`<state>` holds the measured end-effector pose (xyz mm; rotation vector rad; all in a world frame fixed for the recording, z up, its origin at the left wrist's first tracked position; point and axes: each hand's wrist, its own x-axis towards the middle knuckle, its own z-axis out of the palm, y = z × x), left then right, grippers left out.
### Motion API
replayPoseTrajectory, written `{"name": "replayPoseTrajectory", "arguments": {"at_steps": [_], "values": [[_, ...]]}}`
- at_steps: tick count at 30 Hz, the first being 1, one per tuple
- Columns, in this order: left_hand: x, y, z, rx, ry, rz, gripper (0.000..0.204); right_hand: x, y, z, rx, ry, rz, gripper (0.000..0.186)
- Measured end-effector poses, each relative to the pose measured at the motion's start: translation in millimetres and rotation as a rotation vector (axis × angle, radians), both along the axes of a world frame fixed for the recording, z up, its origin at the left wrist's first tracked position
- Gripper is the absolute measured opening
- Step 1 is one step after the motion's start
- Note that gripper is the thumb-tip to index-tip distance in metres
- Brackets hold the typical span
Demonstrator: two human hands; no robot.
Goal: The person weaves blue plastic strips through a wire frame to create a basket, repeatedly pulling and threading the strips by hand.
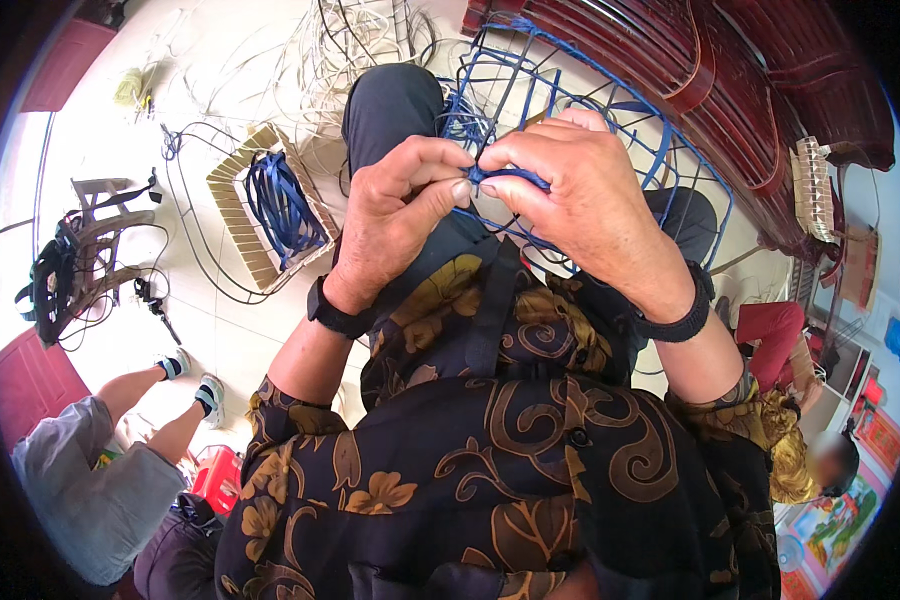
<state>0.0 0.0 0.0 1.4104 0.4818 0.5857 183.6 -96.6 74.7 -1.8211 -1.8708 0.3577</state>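
Both my hands meet over a wire frame (pixel 523 24) that is partly wrapped in blue strip and rests about my knees. With finger and thumb pinched, my left hand (pixel 395 215) grips the blue strip (pixel 525 177) at a small knot-like crossing on a dark wire. My right hand (pixel 595 185) pinches the same strip just to the right, thumb and forefinger nearly touching the left fingertips. Part of the strip is hidden beneath the right fingers. Black bands circle both wrists.
A slatted basket (pixel 238 230) holding coiled blue strip (pixel 282 205) stands on the floor at left. Pale strips (pixel 315 60) lie tangled at the far side. A dark red wooden bench (pixel 660 50) borders the right. People stand or sit left and right, near a red crate (pixel 217 478).
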Motion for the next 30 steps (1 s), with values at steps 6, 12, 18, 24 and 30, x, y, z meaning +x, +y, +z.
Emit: {"name": "replayPoseTrajectory", "arguments": {"at_steps": [6, 12, 18, 24, 30], "values": [[6, 1, -4, 0.112, 0.021, 0.022, 0.023, 3, 1, 3, -0.016, -0.105, 0.036, 0.009], [9, 4, -4, 0.313, -0.001, 0.051, 0.021, 1, 4, 6, -0.031, -0.118, 0.054, 0.007], [10, 2, 0, 0.361, -0.021, 0.077, 0.019, 2, 0, 8, -0.035, -0.147, 0.001, 0.008], [7, 1, 5, 0.36, 0.021, 0.058, 0.018, 8, -8, 13, -0.08, -0.175, -0.025, 0.012], [9, -3, 2, 0.4, 0.016, 0.103, 0.017, 11, -7, 14, -0.048, -0.162, 0.034, 0.018]]}}
